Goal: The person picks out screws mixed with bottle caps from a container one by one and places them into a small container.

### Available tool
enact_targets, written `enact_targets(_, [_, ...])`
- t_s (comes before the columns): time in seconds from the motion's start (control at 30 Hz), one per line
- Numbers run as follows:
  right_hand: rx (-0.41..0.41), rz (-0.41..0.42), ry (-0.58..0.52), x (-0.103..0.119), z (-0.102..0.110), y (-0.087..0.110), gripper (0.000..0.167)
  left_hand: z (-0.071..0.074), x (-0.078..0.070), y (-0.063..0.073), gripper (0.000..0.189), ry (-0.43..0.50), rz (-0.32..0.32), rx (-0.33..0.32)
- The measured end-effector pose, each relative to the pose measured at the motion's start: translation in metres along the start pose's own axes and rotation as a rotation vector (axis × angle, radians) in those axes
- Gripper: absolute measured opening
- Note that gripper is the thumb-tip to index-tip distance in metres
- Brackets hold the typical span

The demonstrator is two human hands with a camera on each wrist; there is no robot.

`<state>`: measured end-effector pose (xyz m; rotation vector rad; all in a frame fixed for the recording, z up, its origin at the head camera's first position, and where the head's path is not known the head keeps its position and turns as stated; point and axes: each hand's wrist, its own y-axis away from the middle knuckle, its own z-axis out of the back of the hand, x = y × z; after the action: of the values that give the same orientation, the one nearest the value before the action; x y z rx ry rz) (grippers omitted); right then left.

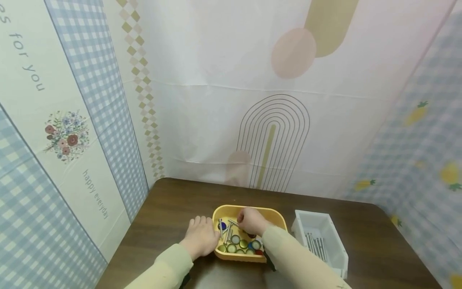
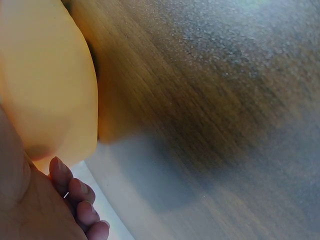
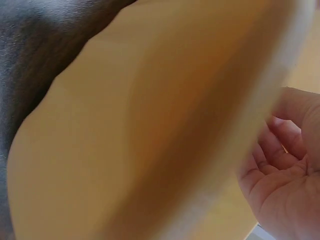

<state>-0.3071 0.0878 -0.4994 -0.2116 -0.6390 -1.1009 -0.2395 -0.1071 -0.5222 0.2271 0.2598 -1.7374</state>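
Observation:
A yellow plastic bin [image 1: 276, 216] holds several silver bolts [image 1: 221, 229] on its left side and several bottle caps [image 1: 243, 243] toward the front, in gold, blue and red. My left hand [image 1: 202, 236] rests against the bin's left end, its fingers extended outside and the thumb at the rim. In the left wrist view, its fingertips [image 2: 87, 212] show below the bin wall. My right hand [image 1: 252, 221] reaches inside the bin, and its curled fingertips pinch the end of a bolt [image 1: 232, 222]. In the right wrist view, the blurred rim partly covers these fingers [image 3: 280, 145].
A white rectangular box [image 1: 337, 241] stands to the right of the bin, with several similar bolts [image 1: 316, 247] lying inside. Both containers are on a dark wooden table [image 1: 180, 196]. Patterned cloth [image 1: 202, 128] hangs behind the table and at both sides.

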Motion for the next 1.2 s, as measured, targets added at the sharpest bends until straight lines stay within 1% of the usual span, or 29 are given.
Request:
enact_targets(0.1, [-0.014,0.004,0.016,0.001,-0.003,0.002,0.039,-0.001,0.001,0.000,0.045,0.000,0.005,0.003])
enact_targets(0.23, [-0.024,0.031,0.105,0.004,-0.003,0.004,0.041,-0.003,0.001,0.000,0.044,0.003,0.005,0.004])
enact_targets(0.4, [-0.034,0.058,0.214,0.005,-0.001,0.006,0.047,-0.002,0.000,0.000,0.043,0.011,0.002,0.005])
enact_targets(0.5, [-0.040,0.045,0.234,0.003,0.002,0.006,0.048,-0.001,-0.001,0.000,0.042,0.012,0.002,0.010])
enact_targets(0.57, [-0.030,0.024,0.221,0.001,0.003,0.006,0.048,-0.001,-0.001,0.000,0.042,0.010,0.002,0.011])
enact_targets(0.63, [-0.015,0.005,0.184,-0.001,0.005,0.006,0.048,-0.002,-0.001,0.000,0.042,0.007,0.002,0.012])
enact_targets(0.7, [0.001,-0.015,0.125,-0.003,0.008,0.006,0.047,-0.002,-0.001,-0.001,0.043,0.004,0.002,0.013])
enact_targets(0.8, [0.035,-0.056,-0.010,-0.005,0.013,0.008,0.042,-0.002,-0.001,-0.001,0.044,0.006,0.007,0.020])
enact_targets(0.9, [0.059,-0.088,-0.144,-0.006,0.018,0.012,0.025,-0.001,-0.002,-0.001,0.045,0.012,0.012,0.027])
enact_targets(1.0, [0.071,-0.110,-0.221,-0.009,0.022,0.016,0.007,0.000,-0.002,0.000,0.044,0.019,0.017,0.029])
enact_targets(1.1, [0.078,-0.130,-0.266,-0.013,0.027,0.019,0.009,0.001,-0.002,0.001,0.043,0.023,0.021,0.029])
enact_targets(1.2, [0.071,-0.127,-0.307,-0.020,0.032,0.023,0.012,0.002,-0.002,0.002,0.043,0.020,0.023,0.027])
